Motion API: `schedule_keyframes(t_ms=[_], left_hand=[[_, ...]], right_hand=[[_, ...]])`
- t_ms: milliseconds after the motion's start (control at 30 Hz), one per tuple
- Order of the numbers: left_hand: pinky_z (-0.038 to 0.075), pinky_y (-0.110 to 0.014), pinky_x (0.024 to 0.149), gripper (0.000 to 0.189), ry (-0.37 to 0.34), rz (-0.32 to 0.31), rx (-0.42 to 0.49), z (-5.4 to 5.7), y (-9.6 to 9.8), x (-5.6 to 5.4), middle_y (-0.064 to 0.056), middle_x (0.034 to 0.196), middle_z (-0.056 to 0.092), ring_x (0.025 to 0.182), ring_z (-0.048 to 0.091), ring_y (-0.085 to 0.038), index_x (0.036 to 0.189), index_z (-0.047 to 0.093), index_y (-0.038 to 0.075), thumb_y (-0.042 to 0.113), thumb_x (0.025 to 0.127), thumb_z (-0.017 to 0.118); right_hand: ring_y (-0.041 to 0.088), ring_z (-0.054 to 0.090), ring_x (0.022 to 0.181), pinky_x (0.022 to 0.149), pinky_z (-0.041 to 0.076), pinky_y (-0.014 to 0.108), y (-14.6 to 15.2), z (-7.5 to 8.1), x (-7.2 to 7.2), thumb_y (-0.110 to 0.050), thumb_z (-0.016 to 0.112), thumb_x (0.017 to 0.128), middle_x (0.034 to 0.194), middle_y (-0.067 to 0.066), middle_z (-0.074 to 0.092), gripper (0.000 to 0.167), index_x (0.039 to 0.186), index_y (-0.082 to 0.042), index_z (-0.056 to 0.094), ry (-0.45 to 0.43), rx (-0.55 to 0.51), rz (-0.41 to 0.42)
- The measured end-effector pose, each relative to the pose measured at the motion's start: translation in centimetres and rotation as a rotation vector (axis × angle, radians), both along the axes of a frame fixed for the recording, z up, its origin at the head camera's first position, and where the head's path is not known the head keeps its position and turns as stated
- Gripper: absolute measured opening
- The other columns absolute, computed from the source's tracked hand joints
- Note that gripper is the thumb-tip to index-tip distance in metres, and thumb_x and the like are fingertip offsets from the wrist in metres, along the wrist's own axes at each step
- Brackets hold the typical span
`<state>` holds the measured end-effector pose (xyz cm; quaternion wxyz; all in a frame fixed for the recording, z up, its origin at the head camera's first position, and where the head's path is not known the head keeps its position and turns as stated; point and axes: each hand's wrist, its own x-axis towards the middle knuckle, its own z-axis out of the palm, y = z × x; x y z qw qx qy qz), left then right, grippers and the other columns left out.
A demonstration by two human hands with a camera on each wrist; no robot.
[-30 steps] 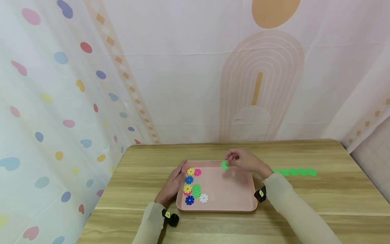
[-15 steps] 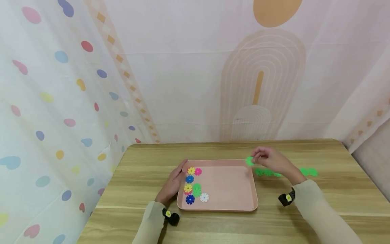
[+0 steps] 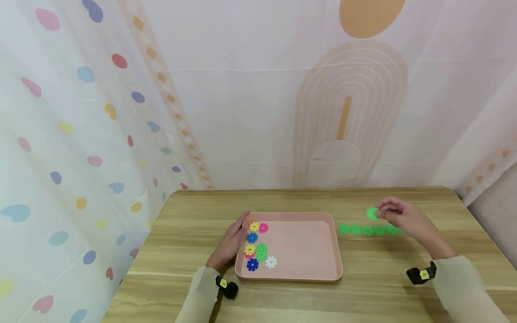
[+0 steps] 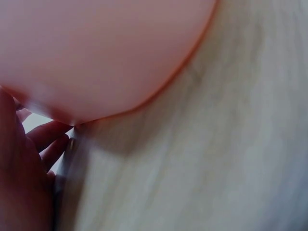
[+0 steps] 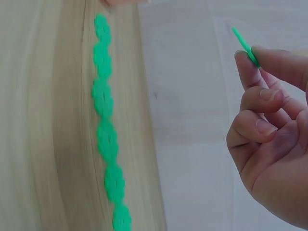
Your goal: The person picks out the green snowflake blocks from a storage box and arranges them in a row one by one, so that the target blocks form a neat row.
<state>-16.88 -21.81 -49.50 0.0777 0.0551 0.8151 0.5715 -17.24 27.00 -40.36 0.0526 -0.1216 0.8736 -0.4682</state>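
Green disc [image 3: 372,213] held up near a row of matching discs [image 3: 368,230] on the desk [image 3: 291,300]

At far left, a white curtain [image 3: 44,112] printed with coloured dots and hearts hangs beside the desk. A pale sleeve [image 3: 198,296] with a black wrist camera [image 3: 229,289] leads to the left hand [image 3: 228,244], which lies along the left side of a pink tray [image 3: 303,251]. Its fingers are straight and touch the tray's edge; the thumb is too unclear to describe.

Inside the tray, slotted discs gather on the left: a yellow disc [image 3: 254,226], a blue disc [image 3: 252,237], a second yellow disc [image 3: 250,249] partly covering a pinkish one, and a dark blue disc [image 3: 252,264]. Slightly right come a pink disc [image 3: 263,228] and overlapping green pieces [image 3: 261,252], then a white disc [image 3: 271,262].

Right of the tray, the row runs straight along the desk, each disc meeting the next, its right end partly behind the right hand [image 3: 408,220]. That hand pinches the green disc at its fingertips, clear of the desk, with the other fingers loosely bent; the right wrist view shows the disc nearly edge-on.
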Motion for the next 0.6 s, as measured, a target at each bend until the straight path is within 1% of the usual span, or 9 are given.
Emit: schedule_keyframes(t_ms=[100, 167, 200, 267, 367, 433, 500, 533, 600], left_hand=[[0.010, -0.057, 0.121, 0.053, -0.009, 0.003, 0.000, 0.0, 0.1, 0.0, -0.005, 0.163, 0.024, 0.152, 0.016, -0.029, 0.160, 0.019, 0.024, 0.027, 0.109, 0.032], [0.010, -0.058, 0.121, 0.053, -0.002, 0.001, 0.001, 0.0, 0.1, 0.1, -0.006, 0.163, 0.024, 0.151, 0.016, -0.031, 0.160, 0.019, 0.024, 0.027, 0.109, 0.032], [0.010, -0.059, 0.120, 0.053, 0.007, -0.002, 0.001, 0.0, 0.1, 0.1, -0.008, 0.163, 0.024, 0.151, 0.016, -0.032, 0.160, 0.019, 0.022, 0.026, 0.109, 0.032], [0.010, -0.057, 0.121, 0.053, -0.002, 0.002, -0.003, 0.0, 0.2, 0.1, -0.006, 0.163, 0.024, 0.151, 0.016, -0.030, 0.160, 0.019, 0.024, 0.028, 0.109, 0.033], [0.010, -0.057, 0.121, 0.053, -0.009, 0.004, -0.005, 0.1, 0.4, 0.2, -0.005, 0.163, 0.025, 0.151, 0.017, -0.029, 0.160, 0.019, 0.026, 0.029, 0.109, 0.032], [0.010, -0.056, 0.121, 0.052, -0.014, 0.005, -0.004, 0.1, 0.5, 0.2, -0.004, 0.163, 0.025, 0.151, 0.017, -0.028, 0.160, 0.019, 0.027, 0.029, 0.109, 0.032], [0.010, -0.057, 0.121, 0.052, -0.013, 0.005, -0.006, 0.1, 0.5, 0.2, -0.004, 0.163, 0.025, 0.151, 0.017, -0.029, 0.160, 0.019, 0.027, 0.028, 0.109, 0.032], [0.010, -0.057, 0.121, 0.052, -0.014, 0.006, -0.009, 0.1, 0.5, 0.2, -0.004, 0.163, 0.025, 0.151, 0.017, -0.029, 0.159, 0.020, 0.028, 0.028, 0.109, 0.032], [0.010, -0.058, 0.121, 0.052, -0.010, 0.004, -0.017, 0.1, 0.5, 0.2, -0.005, 0.163, 0.025, 0.151, 0.016, -0.030, 0.159, 0.020, 0.028, 0.028, 0.109, 0.033]], right_hand=[[0.011, 0.051, 0.070, 0.057, 0.044, 0.029, 1.5, -0.2, 0.4, -0.025, 0.056, 0.103, 0.085, -0.004, 0.062, 0.030, 0.118, 0.000, 0.057, 0.021, 0.001, -0.022], [0.014, 0.048, 0.067, 0.054, 0.041, 0.031, 2.6, -0.4, 0.6, -0.022, 0.054, 0.103, 0.079, -0.007, 0.058, 0.028, 0.117, 0.001, 0.056, 0.042, -0.011, -0.031], [0.014, 0.048, 0.066, 0.052, 0.040, 0.031, 3.1, -0.6, 0.7, -0.021, 0.054, 0.103, 0.078, -0.008, 0.058, 0.027, 0.117, 0.002, 0.056, 0.050, -0.018, -0.040], [0.015, 0.048, 0.064, 0.051, 0.040, 0.032, 4.1, -1.0, 1.0, -0.019, 0.054, 0.103, 0.077, -0.009, 0.059, 0.024, 0.115, 0.002, 0.056, 0.063, -0.034, -0.061], [0.015, 0.047, 0.064, 0.051, 0.040, 0.032, 5.6, -1.7, 1.3, -0.016, 0.055, 0.102, 0.080, -0.014, 0.062, 0.019, 0.111, 0.000, 0.057, 0.073, -0.056, -0.100], [0.015, 0.047, 0.063, 0.050, 0.039, 0.032, 6.5, -2.1, 1.4, -0.014, 0.055, 0.102, 0.081, -0.014, 0.062, 0.013, 0.109, -0.003, 0.059, 0.078, -0.079, -0.122], [0.014, 0.046, 0.062, 0.050, 0.037, 0.032, 7.4, -2.5, 1.6, -0.012, 0.056, 0.102, 0.082, -0.016, 0.063, 0.008, 0.107, -0.009, 0.062, 0.079, -0.107, -0.142], [0.013, 0.045, 0.062, 0.050, 0.037, 0.032, 7.9, -2.7, 1.7, -0.011, 0.056, 0.101, 0.081, -0.016, 0.063, 0.008, 0.105, -0.013, 0.063, 0.079, -0.119, -0.154], [0.012, 0.043, 0.059, 0.048, 0.034, 0.032, 8.7, -3.1, 1.9, -0.010, 0.057, 0.101, 0.079, -0.017, 0.063, 0.013, 0.103, -0.020, 0.064, 0.079, -0.135, -0.189]])
